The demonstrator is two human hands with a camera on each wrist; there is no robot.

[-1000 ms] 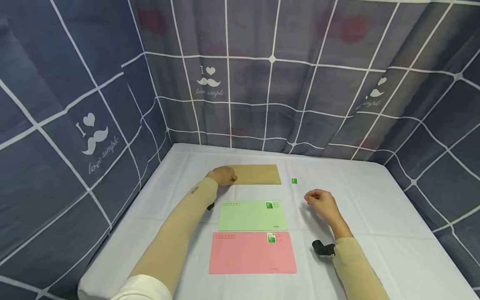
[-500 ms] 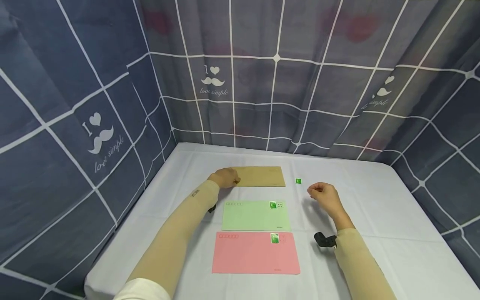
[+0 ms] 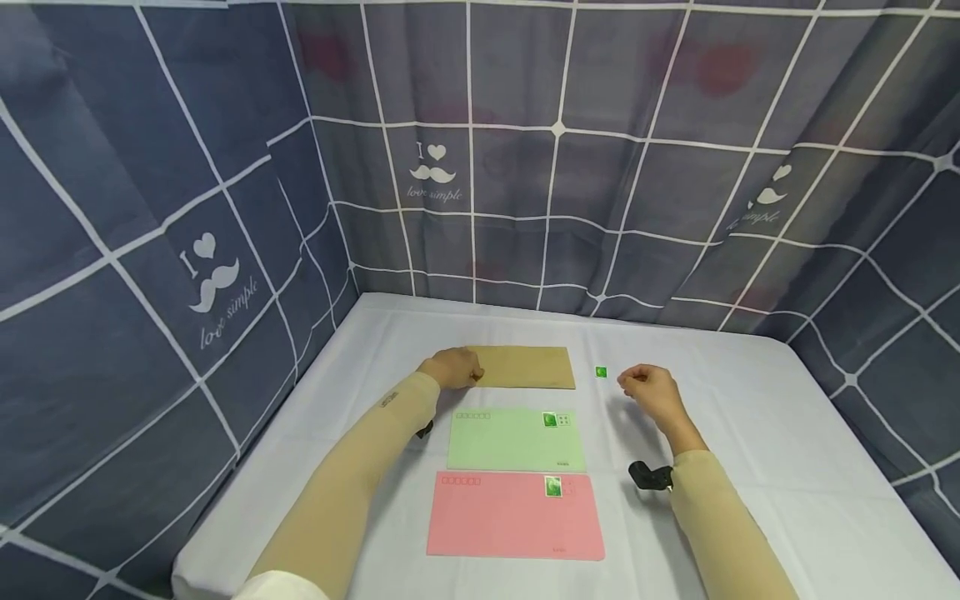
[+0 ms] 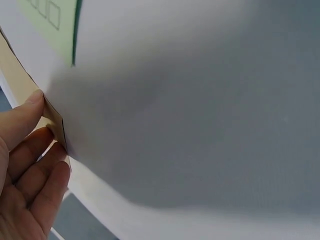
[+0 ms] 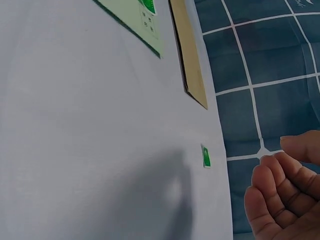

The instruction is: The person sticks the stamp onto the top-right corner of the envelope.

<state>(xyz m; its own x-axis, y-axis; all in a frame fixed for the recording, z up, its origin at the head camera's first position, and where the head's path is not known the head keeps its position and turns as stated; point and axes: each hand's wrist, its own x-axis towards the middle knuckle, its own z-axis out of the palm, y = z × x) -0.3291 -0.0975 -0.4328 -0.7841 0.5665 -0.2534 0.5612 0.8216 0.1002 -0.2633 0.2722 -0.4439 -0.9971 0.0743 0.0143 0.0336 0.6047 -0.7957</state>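
My left hand holds the left end of a plain brown envelope at the back of the table. In the left wrist view the thumb lies on its near face, with the other fingers curled behind the edge. A small green stamp lies on the cloth right of this envelope. Just right of the stamp hovers my right hand; its fingers are loosely curled, thumb apart from them, holding nothing in the right wrist view. A light green envelope lies in front of the brown one, with a green stamp at its upper right.
Nearest me, a pink envelope lies close below the green one, bearing a green stamp. White cloth covers the table. Dark checked curtains stand at the table's back and sides. A black wrist camera sits at my right sleeve.
The brown envelope has shifted slightly toward the green envelope with my left hand on it. My right hand has moved a little forward, level with the loose stamp. The head view has shifted slightly.
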